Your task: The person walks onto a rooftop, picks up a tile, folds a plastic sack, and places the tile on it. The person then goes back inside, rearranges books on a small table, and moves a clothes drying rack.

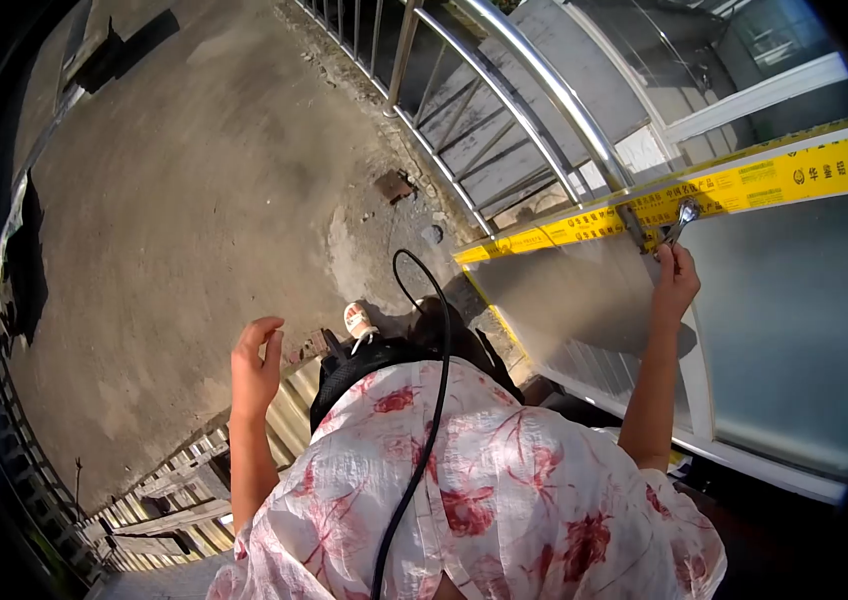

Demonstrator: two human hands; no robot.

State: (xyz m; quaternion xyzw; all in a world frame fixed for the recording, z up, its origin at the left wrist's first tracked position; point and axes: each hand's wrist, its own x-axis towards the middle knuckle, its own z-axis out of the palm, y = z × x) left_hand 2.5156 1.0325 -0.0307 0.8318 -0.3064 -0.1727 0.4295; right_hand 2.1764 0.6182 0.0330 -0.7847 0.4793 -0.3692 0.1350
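Observation:
My right hand [677, 275] is closed on a shiny metal tool [685, 217] at the right, its rounded head up against a yellow-taped frame bar [764, 182]. Just left of the tool, a small dark metal piece [632, 226] sits on the same bar. Frosted glass panels [784, 320] lie below the bar. My left hand [258, 362] hangs in the air at the left, fingers loosely curved and apart, holding nothing.
A curved metal railing [534, 120] joins the taped frame at the top. Concrete ground [174, 230] spreads at the left. A black cable [441, 380] runs down my patterned shirt. Slatted boards [169, 490] stand at lower left; a brown fragment [395, 186] lies near the railing.

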